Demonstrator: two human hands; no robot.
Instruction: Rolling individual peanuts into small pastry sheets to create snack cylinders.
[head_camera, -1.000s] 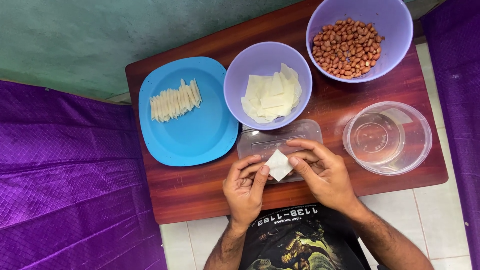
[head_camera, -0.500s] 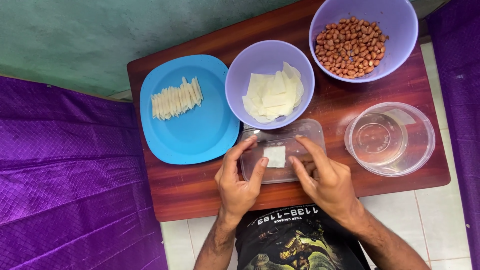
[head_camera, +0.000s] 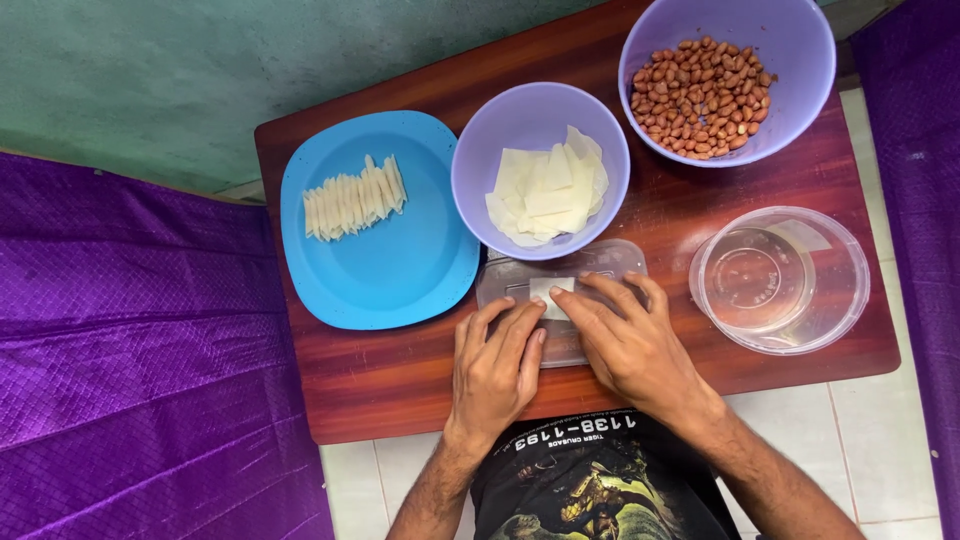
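Low on a tiled floor, a dark red wooden table carries everything within reach. Both hands, left hand and right hand, lie flat with fingers pressed narrow on a small white pastry square, pinning it to a clear plastic lid as a work surface.

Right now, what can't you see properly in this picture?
- Head view: most of the small white wrapper is covered by the fingers of the left hand and right hand.
- The clear flat tray under it is largely hidden by both hands.
- The peanut bowl is cut off by the top edge.
- Whether the clear round container holds water: too transparent to tell.
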